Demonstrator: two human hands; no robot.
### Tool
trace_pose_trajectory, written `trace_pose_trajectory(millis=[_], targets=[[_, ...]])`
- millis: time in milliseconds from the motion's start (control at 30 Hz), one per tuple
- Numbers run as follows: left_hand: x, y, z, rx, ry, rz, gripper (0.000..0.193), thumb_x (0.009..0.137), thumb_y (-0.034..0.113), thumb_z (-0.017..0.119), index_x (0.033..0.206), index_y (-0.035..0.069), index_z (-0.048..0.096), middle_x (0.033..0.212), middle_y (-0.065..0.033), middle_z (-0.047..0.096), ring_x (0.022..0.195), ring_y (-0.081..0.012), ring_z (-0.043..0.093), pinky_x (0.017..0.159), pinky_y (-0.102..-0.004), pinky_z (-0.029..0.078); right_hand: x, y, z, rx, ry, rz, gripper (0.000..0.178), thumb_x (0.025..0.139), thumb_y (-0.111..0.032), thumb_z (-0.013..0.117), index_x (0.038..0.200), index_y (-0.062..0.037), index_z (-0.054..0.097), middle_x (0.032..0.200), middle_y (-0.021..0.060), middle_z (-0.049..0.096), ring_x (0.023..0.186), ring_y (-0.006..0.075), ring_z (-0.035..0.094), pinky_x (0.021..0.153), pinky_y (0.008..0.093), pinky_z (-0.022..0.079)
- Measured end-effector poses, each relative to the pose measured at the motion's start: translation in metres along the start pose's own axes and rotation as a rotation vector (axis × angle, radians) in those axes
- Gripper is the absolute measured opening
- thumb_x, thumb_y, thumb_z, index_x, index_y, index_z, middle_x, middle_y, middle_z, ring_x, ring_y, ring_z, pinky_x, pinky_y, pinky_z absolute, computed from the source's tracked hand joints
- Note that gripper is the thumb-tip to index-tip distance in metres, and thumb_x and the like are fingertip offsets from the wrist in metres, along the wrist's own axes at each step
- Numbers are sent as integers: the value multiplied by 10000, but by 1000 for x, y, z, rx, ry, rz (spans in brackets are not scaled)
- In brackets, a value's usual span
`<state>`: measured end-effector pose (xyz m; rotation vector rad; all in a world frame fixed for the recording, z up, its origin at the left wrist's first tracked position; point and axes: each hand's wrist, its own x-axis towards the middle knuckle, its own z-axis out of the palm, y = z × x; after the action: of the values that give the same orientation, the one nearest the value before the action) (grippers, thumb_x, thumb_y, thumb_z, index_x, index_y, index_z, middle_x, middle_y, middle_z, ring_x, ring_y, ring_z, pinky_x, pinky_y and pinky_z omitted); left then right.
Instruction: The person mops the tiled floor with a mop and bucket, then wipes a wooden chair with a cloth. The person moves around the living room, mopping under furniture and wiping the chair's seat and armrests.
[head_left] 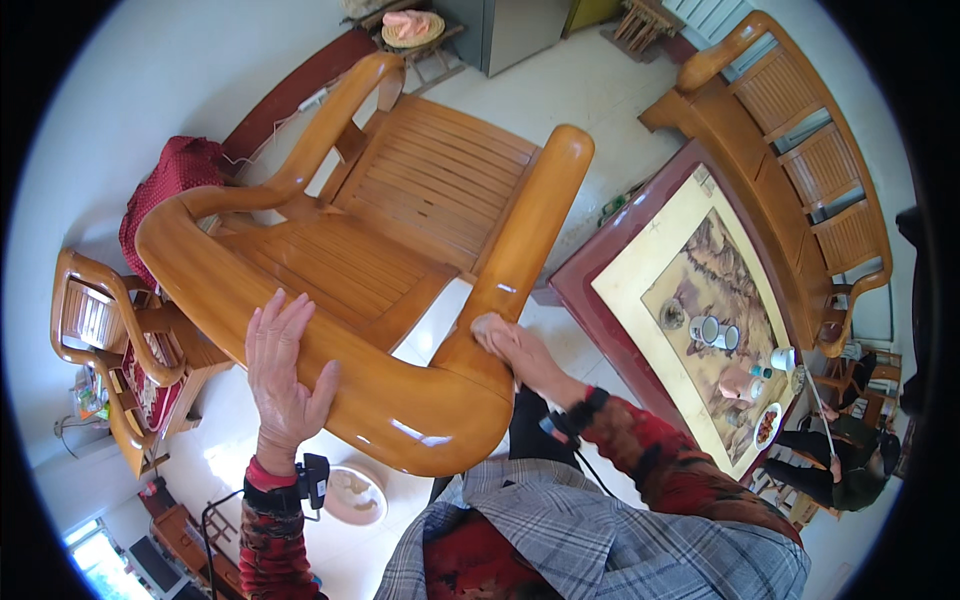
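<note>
A glossy wooden armchair [400, 385] with a slatted seat and thick rounded rails stands in front of me, its curved top rail nearest my body. My left hand [283, 365] lies flat on that rail, fingers stretched out and holding nothing. On the right armrest [535, 215], close to where it joins the back, my right hand [520, 352] is closed and pressed down. A small greyish cloth [487, 326] shows at its fingertips; most of it is hidden under the hand. Both wrists wear black straps with small devices.
At right stands a dark red table [575, 275] with a landscape-picture top, cups and a plate of food [767, 425]. Beyond it is a long wooden bench [780, 150]. A pale basin [355, 495] sits on the floor. Another person [855, 455] holds a stick at far right.
</note>
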<state>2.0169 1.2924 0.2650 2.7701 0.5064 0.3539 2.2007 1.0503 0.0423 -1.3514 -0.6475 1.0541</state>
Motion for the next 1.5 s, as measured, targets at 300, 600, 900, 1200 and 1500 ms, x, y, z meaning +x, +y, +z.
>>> trace_pose_trajectory(millis=[300,600,900,1200,1500], targets=[[-77,-17,4,-262,685,-598,568,870,127,618,1386,-1,416,1368,-142,487,1261,-274,461,1090,-400,318,-47,-112,37,-526,-172,-516,350,973,-284,470,1128,-29,653,1206,116,604,1158,229,540,970,316,384],[-65,36,61,-961,733,-829,397,939,222,643,1204,-34,496,1081,-132,631,991,-175,596,858,-312,487,-10,-57,33,122,-85,-12,376,1010,-200,424,1293,27,523,1341,92,520,1208,176,500,1029,288,387],[-81,-5,34,-994,621,-695,347,973,186,579,1199,-46,456,1046,-130,600,952,-188,583,842,-312,479,-3,-63,82,103,-84,-61,446,1004,-252,401,1319,58,461,1332,123,504,1284,229,452,1118,321,299],[-132,-120,-14,-1134,437,-654,337,975,139,565,1253,-19,463,1153,-96,599,1045,-148,550,913,-295,449,7,-45,216,-94,70,-196,433,978,-305,383,1162,35,577,1245,150,533,1224,251,467,1075,347,314],[-179,-281,-73,-1100,251,-597,361,964,200,594,1247,-12,521,1152,-62,629,1038,-133,573,920,-269,440,45,4,361,-467,130,-525,253,952,-200,452,1110,-46,577,1150,147,570,1103,319,529,951,403,404]])
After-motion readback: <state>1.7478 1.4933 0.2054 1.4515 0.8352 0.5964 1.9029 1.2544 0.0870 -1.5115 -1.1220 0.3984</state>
